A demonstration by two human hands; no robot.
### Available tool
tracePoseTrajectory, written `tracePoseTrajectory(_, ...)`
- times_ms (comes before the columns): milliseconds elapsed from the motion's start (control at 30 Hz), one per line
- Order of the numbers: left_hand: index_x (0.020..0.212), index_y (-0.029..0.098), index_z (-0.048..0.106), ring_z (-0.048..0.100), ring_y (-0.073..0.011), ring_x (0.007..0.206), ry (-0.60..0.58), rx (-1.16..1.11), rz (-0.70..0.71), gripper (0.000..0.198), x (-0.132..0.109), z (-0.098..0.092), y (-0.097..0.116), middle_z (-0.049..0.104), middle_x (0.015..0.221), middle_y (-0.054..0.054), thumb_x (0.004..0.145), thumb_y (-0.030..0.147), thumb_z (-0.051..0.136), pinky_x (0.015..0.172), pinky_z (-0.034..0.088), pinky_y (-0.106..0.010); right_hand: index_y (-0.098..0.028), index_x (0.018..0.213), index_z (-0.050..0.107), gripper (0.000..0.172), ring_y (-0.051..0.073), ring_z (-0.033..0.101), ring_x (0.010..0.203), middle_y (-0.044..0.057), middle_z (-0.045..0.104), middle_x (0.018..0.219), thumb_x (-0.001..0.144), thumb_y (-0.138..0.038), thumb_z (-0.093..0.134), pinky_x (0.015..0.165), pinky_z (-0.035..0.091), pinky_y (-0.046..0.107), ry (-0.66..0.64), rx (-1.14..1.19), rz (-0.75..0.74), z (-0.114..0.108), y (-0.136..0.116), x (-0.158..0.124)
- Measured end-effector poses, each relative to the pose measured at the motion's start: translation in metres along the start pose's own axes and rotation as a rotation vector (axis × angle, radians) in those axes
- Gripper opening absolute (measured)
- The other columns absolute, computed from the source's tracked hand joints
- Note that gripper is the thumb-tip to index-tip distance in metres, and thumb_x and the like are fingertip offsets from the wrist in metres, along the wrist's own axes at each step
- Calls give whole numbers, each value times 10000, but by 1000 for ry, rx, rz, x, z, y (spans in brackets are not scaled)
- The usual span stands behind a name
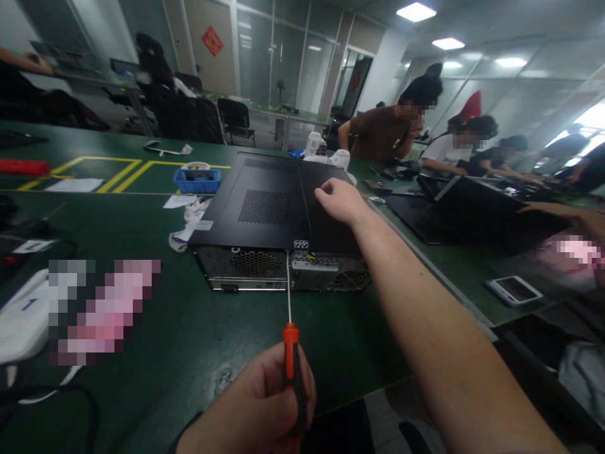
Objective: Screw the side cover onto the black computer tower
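A black computer case [227,217] lies on its side on the green table, its rear panel with vents and slots facing me. My left hand [265,394] is closed around the handle of a red and black screwdriver [290,340]. The screwdriver's thin shaft points away from me, and its tip meets the top edge of the rear panel near the middle. Over the right part of the case's upper side is my right hand [341,200], its fingers curled in. Whatever those fingers may hold is hidden.
A blue bin [197,181] with small items stands behind the case's left side, near crumpled white wrapping [191,224]. A white device [23,315] and cables lie left. On the right are a phone [515,290] and dark flat panels [416,217]. Several people work beyond.
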State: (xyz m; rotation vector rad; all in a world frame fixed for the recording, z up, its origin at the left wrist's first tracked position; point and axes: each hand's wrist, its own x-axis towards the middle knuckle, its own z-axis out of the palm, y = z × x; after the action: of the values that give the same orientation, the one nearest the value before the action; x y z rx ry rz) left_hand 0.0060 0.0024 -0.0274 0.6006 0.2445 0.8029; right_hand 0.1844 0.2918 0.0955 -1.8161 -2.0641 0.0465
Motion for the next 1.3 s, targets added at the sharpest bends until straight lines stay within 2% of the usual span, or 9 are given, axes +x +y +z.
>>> tracePoseTrajectory(133,889,197,565,477,-21,474,-42,12,51,464,4,-11,-12,615,740,24,825,564,841,436,333,-112,-181,1147,718,344,313,675,1169,153,738,1250,980,-428,546,1041,500,439,2,-1,-3,0,0,0)
tracePoseTrajectory(267,980,208,605,497,-34,454,-55,-18,20,421,5,-13,-16,636,736,20,872,570,791,447,371,-130,-182,1139,723,336,302,678,1153,149,743,1236,979,-418,545,1030,507,433,3,0,-6,0,0,0)
tracePoseTrajectory(400,1077,186,689,533,-44,496,-41,-65,-20,456,2,-5,-8,633,730,10,887,594,767,489,408,-137,-184,1138,723,340,296,675,1147,147,742,1235,983,-427,542,1029,504,430,4,-2,-10,0,1,0)
tracePoseTrajectory(467,1110,179,717,563,-48,537,-27,-87,-45,413,-1,0,-1,649,768,-4,917,542,756,527,432,-142,-185,1143,723,342,295,674,1152,149,738,1245,984,-430,545,1032,501,426,0,-4,-10,0,1,0)
tracePoseTrajectory(633,1117,159,728,615,-52,653,37,-113,-112,381,-7,4,7,686,882,-39,861,411,853,601,459,-145,-173,1155,723,345,309,669,1181,156,733,1265,985,-416,547,1042,494,430,-3,-7,-7,0,0,0)
tracePoseTrajectory(833,999,174,642,494,-15,524,22,-27,-60,395,-2,8,7,653,808,2,849,471,856,490,372,-120,-182,1145,725,334,302,679,1167,149,741,1250,983,-416,551,1033,502,426,-3,-4,-5,-1,-1,0)
tracePoseTrajectory(1000,967,189,582,493,-28,532,36,-17,-17,436,0,10,8,680,786,-7,826,479,876,453,304,-109,-181,1144,725,338,313,683,1169,153,741,1255,982,-419,548,1033,505,435,0,-3,-4,-1,-1,-1)
tracePoseTrajectory(1133,1057,190,628,528,-37,512,8,-54,-47,412,-2,8,8,700,799,-13,865,490,836,476,355,-131,-183,1141,723,339,313,681,1163,149,742,1251,981,-425,547,1032,509,443,1,1,-3,-1,0,-1)
tracePoseTrajectory(1300,1092,150,722,614,-55,636,34,-109,-121,405,-5,10,13,723,872,-54,842,433,867,562,420,-131,-183,1142,723,336,311,679,1165,150,742,1248,979,-419,547,1037,509,443,-2,4,-4,-2,0,-1)
